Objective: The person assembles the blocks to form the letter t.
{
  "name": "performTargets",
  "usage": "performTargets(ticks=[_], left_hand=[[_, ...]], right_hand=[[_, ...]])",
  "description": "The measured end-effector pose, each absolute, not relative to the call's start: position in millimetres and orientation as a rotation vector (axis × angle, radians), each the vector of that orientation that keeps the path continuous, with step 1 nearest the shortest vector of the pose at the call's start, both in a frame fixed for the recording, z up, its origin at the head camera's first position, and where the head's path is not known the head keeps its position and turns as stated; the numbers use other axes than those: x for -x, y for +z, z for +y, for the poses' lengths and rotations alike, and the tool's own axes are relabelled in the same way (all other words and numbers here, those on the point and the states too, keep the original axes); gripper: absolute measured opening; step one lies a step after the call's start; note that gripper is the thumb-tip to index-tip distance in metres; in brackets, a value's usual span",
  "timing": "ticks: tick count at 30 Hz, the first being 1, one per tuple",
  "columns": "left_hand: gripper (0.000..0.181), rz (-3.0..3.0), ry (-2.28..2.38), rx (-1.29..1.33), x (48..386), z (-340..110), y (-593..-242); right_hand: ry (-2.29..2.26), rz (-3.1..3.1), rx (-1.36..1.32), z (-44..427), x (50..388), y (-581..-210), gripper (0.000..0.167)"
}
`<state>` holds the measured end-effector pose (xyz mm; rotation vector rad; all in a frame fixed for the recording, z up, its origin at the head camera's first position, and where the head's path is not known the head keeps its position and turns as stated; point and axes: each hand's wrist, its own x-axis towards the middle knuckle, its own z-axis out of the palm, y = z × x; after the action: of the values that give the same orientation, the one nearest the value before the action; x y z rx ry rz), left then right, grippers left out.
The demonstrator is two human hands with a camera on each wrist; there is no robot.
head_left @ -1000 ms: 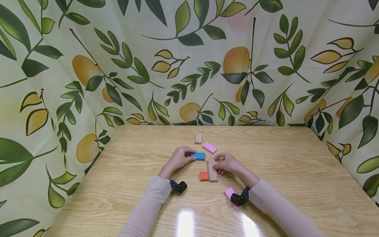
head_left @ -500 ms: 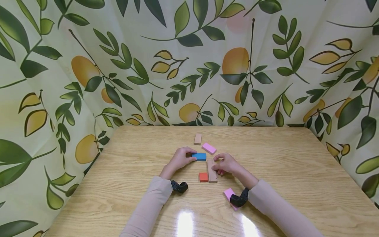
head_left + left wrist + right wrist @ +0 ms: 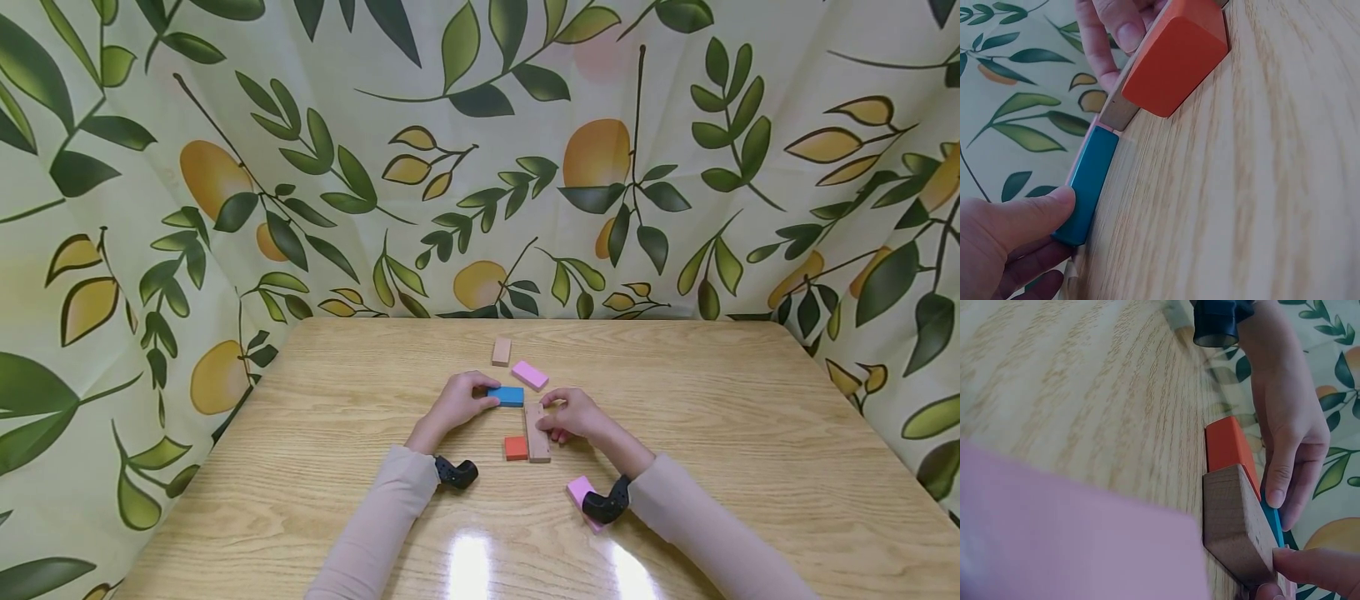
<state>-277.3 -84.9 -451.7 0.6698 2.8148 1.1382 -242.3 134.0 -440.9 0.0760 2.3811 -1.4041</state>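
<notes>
My left hand [image 3: 461,398] pinches the left end of a blue block [image 3: 506,397] between thumb and fingers. The blue block lies flat, its right end right by the far end of a long plain wooden block [image 3: 537,442]. My right hand [image 3: 576,414] grips that wooden block from its right side, thumb and fingertips on it. Against the near left side of the wooden block sits an orange-red block [image 3: 516,448]. In the left wrist view the blue block [image 3: 1088,187] is almost end to end with the wooden block [image 3: 1119,109]; whether they touch I cannot tell.
Behind the blue block lie a pink block [image 3: 530,375] and a small plain wooden block [image 3: 502,352]. A second pink block [image 3: 581,490] is partly hidden under the right wrist camera [image 3: 607,500]. A leaf-patterned cloth [image 3: 480,167] hangs behind the wooden table [image 3: 337,500].
My left hand has slid the blue block slightly to the right, narrowing the gap to the long wooden block. The right hand keeps its grip in about the same place.
</notes>
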Motion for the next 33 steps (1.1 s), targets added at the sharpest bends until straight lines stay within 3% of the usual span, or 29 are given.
performTargets(ticks=[33], left_hand=[[0.025, 2.834, 1.162, -0.694, 277.5, -79.2, -452.9]], right_hand=[[-1.409, 2.384, -0.051, 134.3, 242.5, -442.4, 0.036]])
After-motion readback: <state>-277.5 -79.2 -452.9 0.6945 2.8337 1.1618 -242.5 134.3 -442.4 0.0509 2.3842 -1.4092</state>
